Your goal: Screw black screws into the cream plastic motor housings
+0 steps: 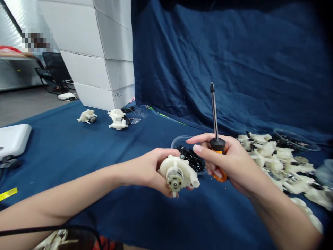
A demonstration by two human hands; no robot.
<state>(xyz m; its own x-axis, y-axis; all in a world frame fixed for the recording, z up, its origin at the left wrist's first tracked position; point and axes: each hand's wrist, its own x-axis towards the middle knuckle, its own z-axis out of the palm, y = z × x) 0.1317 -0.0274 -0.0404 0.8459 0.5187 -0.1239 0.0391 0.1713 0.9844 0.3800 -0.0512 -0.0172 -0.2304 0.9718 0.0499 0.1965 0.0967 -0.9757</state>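
From the head view, the left hand (149, 170) is closed around a small white pump (178, 173), held above the blue cloth (78, 149) just in front of the body, with its metal motor end turned toward the camera and a short spout sticking out to the right. The right hand (229, 163) grips a screwdriver (214, 111) by its orange and black handle, tucked into the palm under the lower fingers, with the shaft pointing straight up and away from the work. The thumb and first finger are stretched free toward the top of the pump; whether they pinch anything I cannot tell.

Just behind the pump stands a clear dish (179, 140) of small black parts (195, 160). To the right lies a heap of white pumps (275, 156), with a second dish (296, 139) beyond it. Two more pumps (118, 119) sit well apart near the white boxes (104, 52).

To do this step well, I judge the left hand should keep the pump steady and level close to the dish, so that a small piece cannot roll off. The right fingers should work at the fingertips, with the tool kept parked upright and clear of the face. The driver should turn down only once the piece sits square.
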